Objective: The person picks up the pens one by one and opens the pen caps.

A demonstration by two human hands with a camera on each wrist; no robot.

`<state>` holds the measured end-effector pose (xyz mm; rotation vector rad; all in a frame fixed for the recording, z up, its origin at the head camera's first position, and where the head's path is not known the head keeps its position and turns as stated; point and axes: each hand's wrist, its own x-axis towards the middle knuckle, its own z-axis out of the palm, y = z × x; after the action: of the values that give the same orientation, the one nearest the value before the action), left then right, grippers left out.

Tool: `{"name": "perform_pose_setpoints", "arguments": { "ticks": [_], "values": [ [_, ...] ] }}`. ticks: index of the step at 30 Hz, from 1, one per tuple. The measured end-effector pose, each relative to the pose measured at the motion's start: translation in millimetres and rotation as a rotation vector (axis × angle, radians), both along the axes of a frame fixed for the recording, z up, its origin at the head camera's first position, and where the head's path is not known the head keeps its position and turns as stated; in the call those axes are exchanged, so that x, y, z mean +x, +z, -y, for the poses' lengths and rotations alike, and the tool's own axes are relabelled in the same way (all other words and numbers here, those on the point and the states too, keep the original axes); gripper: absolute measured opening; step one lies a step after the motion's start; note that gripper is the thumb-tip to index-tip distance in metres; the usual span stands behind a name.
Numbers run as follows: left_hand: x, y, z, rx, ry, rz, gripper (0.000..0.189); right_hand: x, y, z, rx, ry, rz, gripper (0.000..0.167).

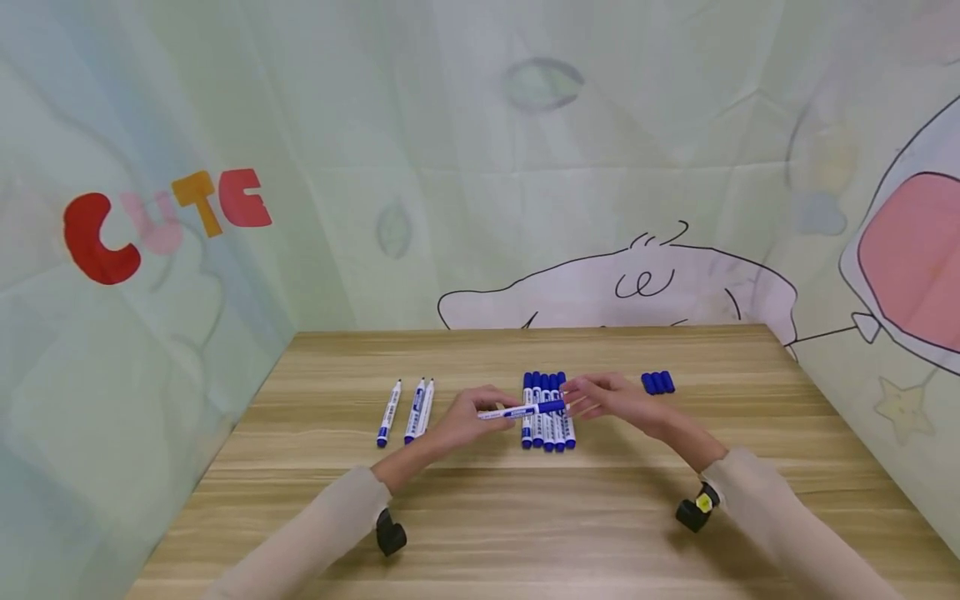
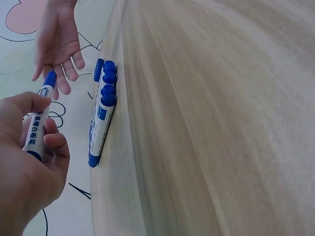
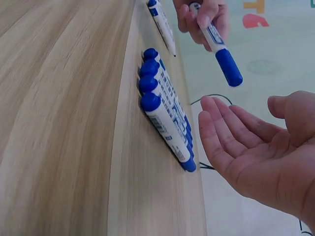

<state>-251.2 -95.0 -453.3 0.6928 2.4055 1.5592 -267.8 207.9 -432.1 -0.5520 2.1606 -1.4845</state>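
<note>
My left hand (image 1: pixel 471 419) pinches a white marker (image 1: pixel 517 412) whose blue cap (image 3: pixel 229 68) is on and points to the right. It holds the marker above a row of several capped markers (image 1: pixel 549 425) lying side by side on the table. My right hand (image 3: pixel 261 147) is just beyond the capped end, palm turned up and fingers extended; in the right wrist view a gap separates it from the marker. Left of the row lie three uncapped markers (image 1: pixel 388 414), tips pointing away. To the right, three loose blue caps (image 1: pixel 658 382) lie together.
The wood-grain table (image 1: pixel 480 533) ends at a back edge against a printed cloth backdrop (image 1: pixel 360 108). Each wrist wears a strap with a small black device (image 1: pixel 692 514).
</note>
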Motion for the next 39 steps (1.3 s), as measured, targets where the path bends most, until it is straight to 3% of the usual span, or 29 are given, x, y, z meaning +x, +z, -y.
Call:
{"name": "perform_pose_setpoints", "arguments": {
  "ticks": [13, 25, 32, 39],
  "values": [
    [-4.7, 0.3, -3.6, 0.031, 0.012, -0.04, 0.032, 0.9, 7.4, 20, 0.058, 0.111, 0.042, 0.05],
    [-8.1, 2.8, -8.7, 0.035, -0.036, -0.05, 0.027, -2.0, 8.1, 35, 0.116, 0.211, 0.05, 0.041],
    [-9.4, 5.3, -12.7, 0.028, -0.03, -0.108, 0.026, -2.8, 10.4, 36, 0.127, 0.259, -0.005, 0.04],
    [-11.3, 1.4, -12.5, 0.032, -0.086, -0.127, 0.025, -3.7, 5.7, 34, 0.175, 0.334, -0.094, 0.031]
  ]
}}
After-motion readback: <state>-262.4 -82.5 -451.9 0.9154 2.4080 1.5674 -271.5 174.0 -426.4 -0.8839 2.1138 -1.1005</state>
